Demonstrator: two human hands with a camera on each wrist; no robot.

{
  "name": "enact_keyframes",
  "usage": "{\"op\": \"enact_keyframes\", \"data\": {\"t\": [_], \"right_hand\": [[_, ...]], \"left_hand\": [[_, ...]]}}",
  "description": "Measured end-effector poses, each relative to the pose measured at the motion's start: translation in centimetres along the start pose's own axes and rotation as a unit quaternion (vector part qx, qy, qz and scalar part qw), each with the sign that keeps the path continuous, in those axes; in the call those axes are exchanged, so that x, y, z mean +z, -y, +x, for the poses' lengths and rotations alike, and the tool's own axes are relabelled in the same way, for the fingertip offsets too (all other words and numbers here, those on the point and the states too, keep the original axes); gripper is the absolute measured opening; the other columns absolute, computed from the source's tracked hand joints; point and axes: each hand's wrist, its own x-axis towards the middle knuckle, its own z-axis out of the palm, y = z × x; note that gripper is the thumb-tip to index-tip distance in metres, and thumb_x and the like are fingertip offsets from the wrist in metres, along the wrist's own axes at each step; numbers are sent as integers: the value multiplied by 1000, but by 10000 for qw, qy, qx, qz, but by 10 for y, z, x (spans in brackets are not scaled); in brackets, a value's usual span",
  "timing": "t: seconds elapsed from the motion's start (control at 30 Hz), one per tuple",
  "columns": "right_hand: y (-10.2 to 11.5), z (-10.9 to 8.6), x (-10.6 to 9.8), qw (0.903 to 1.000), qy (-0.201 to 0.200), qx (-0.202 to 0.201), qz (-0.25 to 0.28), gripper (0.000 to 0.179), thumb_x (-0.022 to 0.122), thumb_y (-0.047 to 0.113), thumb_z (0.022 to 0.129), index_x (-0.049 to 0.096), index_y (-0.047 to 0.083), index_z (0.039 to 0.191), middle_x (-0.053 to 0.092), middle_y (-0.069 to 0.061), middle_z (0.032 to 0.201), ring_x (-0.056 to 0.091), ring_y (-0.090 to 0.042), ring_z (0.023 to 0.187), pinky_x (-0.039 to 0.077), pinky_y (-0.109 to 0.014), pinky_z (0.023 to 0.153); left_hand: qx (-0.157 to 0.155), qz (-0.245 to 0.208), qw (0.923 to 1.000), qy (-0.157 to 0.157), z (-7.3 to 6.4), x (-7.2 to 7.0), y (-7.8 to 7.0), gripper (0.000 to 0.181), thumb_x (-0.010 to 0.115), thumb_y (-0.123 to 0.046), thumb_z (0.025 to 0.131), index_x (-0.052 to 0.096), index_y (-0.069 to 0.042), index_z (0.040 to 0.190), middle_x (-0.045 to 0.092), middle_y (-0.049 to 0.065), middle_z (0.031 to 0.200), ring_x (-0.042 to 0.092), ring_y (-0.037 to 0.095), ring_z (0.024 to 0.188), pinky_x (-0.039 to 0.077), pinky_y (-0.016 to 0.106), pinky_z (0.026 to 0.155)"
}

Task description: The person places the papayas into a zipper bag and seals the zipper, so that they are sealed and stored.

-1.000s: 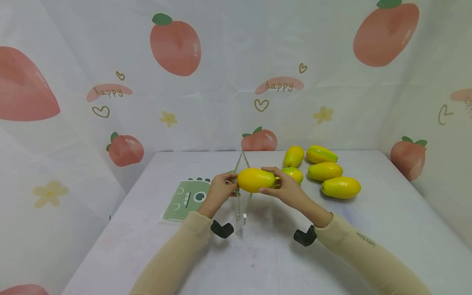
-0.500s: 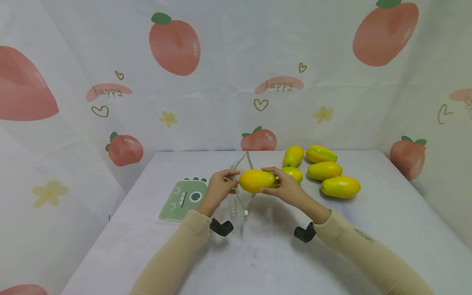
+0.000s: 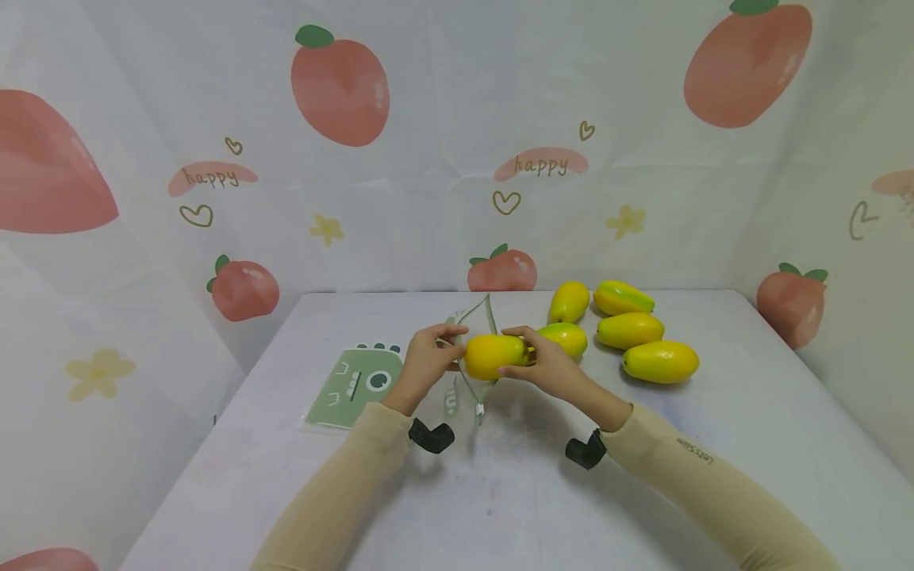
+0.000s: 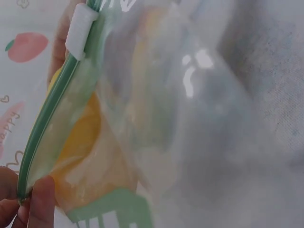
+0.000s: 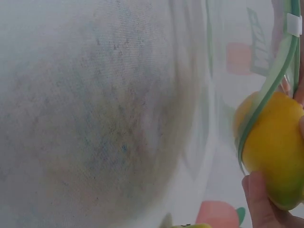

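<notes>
My left hand [image 3: 427, 363] pinches the green zip edge of a clear slider bag [image 4: 190, 142]. The bag's mouth stands spread, facing right, with its white slider [image 3: 479, 410] at the near side. A yellow mango [image 3: 493, 357] with a greenish end is gripped between the thumb and fingers of my right hand [image 3: 551, 369]. Its leading end is inside the bag's mouth, and the green zip strip [image 5: 266, 97] crosses in front of it in the right wrist view. Through the plastic, the left wrist view shows part of the mango blurred.
Several more mangoes lie right of the hands, the nearest being one mango [image 3: 660, 362] at the right and another mango [image 3: 566, 339] just behind the right hand. A flat green bag with a monster face [image 3: 357, 388] lies at left on the white table [image 3: 493, 507]. A printed cloth hangs behind.
The bag's mouth has spread wider, its rim shifting right over the mango's end. My right hand and the mango have moved slightly left and down. My left hand has barely moved.
</notes>
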Motion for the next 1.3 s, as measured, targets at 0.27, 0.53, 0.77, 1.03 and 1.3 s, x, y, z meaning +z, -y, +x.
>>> {"op": "enact_keyframes", "data": {"t": [0.27, 0.53, 0.77, 1.03, 1.3], "right_hand": [[2, 0, 0, 9995, 80, 173, 252, 56, 73, 33, 86, 43, 10, 128, 60, -19, 120, 61, -31, 103, 56, -41, 85], [1, 1, 1, 9970, 183, 392, 639, 57, 70, 35, 88, 45, 11, 133, 46, -22, 140, 59, -37, 113, 54, -47, 93], [-1, 3, 2, 9977, 21, 467, 483, 57, 72, 37, 86, 49, 14, 133, 53, -18, 134, 60, -35, 113, 54, -46, 93], [-2, 5, 3, 9965, 39, 651, 522, 58, 73, 39, 85, 52, 14, 133, 53, -18, 133, 61, -34, 111, 54, -46, 92], [1, 6, 3, 9959, 64, 678, 587, 57, 72, 36, 86, 52, 13, 134, 53, -18, 132, 61, -35, 111, 54, -46, 92]], "left_hand": [[-53, -16, 10000, 18, 1, 0, -3, 27, 66, -1, 85, 70, -4, 112, 56, 8, 89, 58, 14, 68, 61, 31, 65], [-31, -10, 10000, 23, 3, 0, -3, 27, 66, -1, 85, 70, -3, 112, 56, 9, 91, 58, 15, 69, 61, 30, 65], [-69, -46, 9999, 78, 2, -1, -6, 28, 66, -1, 85, 70, -3, 112, 55, 10, 92, 58, 16, 70, 61, 30, 65], [-75, -30, 9999, 91, 2, -1, -4, 28, 66, -1, 85, 70, -4, 113, 55, 9, 93, 58, 16, 70, 61, 29, 65], [-63, -73, 9999, 94, 2, 0, -5, 28, 66, -1, 86, 70, -4, 113, 54, 9, 93, 57, 16, 70, 60, 28, 65]]}}
